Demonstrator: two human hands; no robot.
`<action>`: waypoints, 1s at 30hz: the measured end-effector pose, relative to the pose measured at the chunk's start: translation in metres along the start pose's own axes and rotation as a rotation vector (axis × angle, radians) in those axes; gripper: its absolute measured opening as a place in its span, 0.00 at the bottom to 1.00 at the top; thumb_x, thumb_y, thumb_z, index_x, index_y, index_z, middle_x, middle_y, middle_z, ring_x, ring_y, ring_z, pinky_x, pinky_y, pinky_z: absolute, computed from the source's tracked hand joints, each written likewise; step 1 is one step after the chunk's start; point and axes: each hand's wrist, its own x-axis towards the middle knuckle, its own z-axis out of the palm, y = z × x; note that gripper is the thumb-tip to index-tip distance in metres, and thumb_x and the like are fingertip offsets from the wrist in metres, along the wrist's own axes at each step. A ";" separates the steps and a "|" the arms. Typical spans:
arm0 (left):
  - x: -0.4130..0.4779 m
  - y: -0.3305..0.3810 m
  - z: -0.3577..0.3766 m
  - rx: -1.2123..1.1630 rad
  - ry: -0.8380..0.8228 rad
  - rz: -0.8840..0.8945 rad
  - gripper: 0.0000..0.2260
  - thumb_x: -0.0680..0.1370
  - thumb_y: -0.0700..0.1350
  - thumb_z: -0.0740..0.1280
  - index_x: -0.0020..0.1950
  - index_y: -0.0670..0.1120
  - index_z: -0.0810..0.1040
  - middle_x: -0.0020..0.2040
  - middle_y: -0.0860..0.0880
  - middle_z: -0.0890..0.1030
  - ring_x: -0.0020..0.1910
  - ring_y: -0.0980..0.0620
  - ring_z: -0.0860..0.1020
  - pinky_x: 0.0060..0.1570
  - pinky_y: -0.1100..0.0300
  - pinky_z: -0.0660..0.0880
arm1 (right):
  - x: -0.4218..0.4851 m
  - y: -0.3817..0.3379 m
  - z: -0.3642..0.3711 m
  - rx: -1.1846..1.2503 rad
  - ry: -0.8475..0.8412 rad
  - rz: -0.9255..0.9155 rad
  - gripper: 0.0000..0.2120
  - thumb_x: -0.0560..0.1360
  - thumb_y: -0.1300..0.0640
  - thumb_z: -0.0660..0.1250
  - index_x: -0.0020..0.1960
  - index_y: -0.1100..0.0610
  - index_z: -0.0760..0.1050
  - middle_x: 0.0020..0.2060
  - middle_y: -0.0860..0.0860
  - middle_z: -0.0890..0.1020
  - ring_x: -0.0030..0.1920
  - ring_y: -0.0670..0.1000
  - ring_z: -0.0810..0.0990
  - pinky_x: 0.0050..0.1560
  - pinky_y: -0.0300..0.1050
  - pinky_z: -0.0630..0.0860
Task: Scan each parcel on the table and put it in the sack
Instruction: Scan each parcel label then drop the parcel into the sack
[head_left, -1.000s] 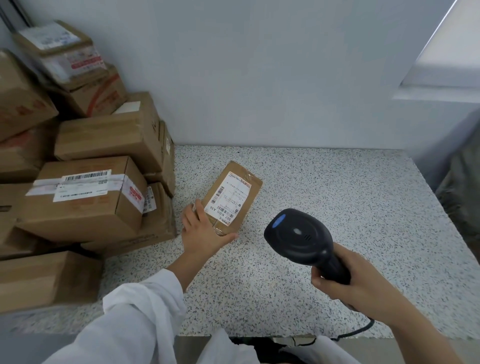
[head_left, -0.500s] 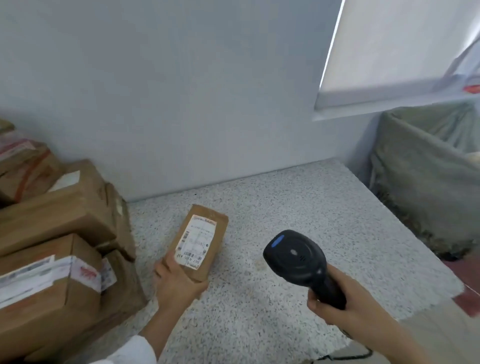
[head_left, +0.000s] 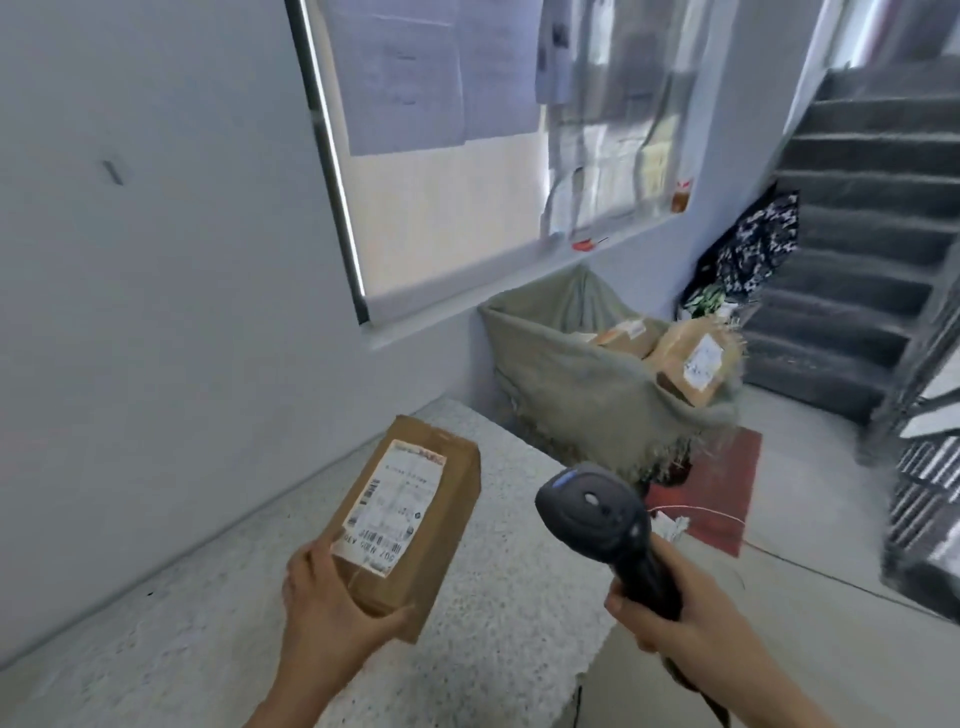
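At the left of the frame a plain pale wall runs down to the speckled table, which fills the lower left. My left hand comes up from the bottom edge and grips the near end of a brown cardboard parcel, thumb lying across the top face and fingers curled under it. The parcel sits in the lower middle of the frame, over the table, its long side pointing away from me and its white shipping label facing up. Whether its near corner touches the table top I cannot tell.

Just right of the parcel is the black handheld scanner, head up and apart from the box. My right hand is wrapped tight round its handle, its cord trailing down toward the bottom edge.

Beyond the table's far right corner, in the middle right, the grey-green sack stands open on the floor below a window sill, with two brown boxes showing in its mouth. A red mat lies at its foot. Dark stairs climb the upper right.
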 end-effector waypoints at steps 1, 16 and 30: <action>0.001 0.019 0.009 -0.018 -0.012 0.033 0.53 0.55 0.55 0.81 0.73 0.49 0.57 0.68 0.47 0.60 0.67 0.46 0.61 0.66 0.46 0.65 | 0.002 0.002 -0.016 0.003 0.032 -0.001 0.15 0.70 0.65 0.72 0.51 0.50 0.74 0.34 0.46 0.81 0.28 0.43 0.76 0.33 0.38 0.73; 0.036 0.251 0.154 -0.302 0.070 0.197 0.56 0.48 0.68 0.71 0.73 0.53 0.58 0.67 0.48 0.63 0.65 0.47 0.67 0.62 0.42 0.71 | 0.099 0.031 -0.251 -0.068 0.072 -0.137 0.14 0.73 0.62 0.69 0.52 0.47 0.71 0.36 0.57 0.77 0.27 0.45 0.74 0.31 0.36 0.72; 0.199 0.366 0.244 -0.649 0.092 0.049 0.58 0.47 0.67 0.73 0.72 0.49 0.58 0.66 0.47 0.69 0.61 0.46 0.73 0.58 0.44 0.75 | 0.281 0.062 -0.360 -0.116 0.111 -0.226 0.14 0.72 0.60 0.71 0.51 0.45 0.72 0.39 0.49 0.79 0.32 0.39 0.78 0.34 0.32 0.73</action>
